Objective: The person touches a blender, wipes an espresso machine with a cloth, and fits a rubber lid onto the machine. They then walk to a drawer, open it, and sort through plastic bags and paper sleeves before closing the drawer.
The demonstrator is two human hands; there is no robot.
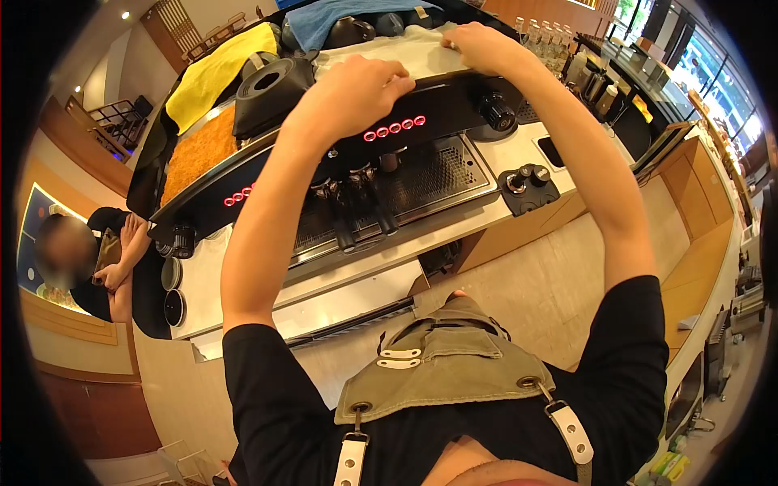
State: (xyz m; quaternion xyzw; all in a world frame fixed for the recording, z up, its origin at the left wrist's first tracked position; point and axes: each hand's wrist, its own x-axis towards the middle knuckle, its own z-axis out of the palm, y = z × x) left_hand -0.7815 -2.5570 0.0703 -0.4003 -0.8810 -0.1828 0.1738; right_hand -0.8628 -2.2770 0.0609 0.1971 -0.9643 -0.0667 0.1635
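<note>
A white cloth (387, 53) lies spread over the top of a black espresso machine (442, 95). At the cloth's right end my right hand (485, 49) pinches its edge between bent fingers. My left hand (356, 91) hovers over the front left part of the cloth, fingers curled; the back of the hand hides whatever they may hold. Beside it on the machine top sits a black moulded part with an oval opening (271, 81). Below my hands, two portafilters (334, 212) hang by their black handles at the machine's front, over the drip tray (446, 166).
Yellow (217, 69), orange (198, 154) and blue (348, 18) cloths also cover the machine top. A tamping station (528, 188) stands on the counter at the right. Several bottles (547, 40) are behind it. On the left a person (113, 251) stands with folded arms.
</note>
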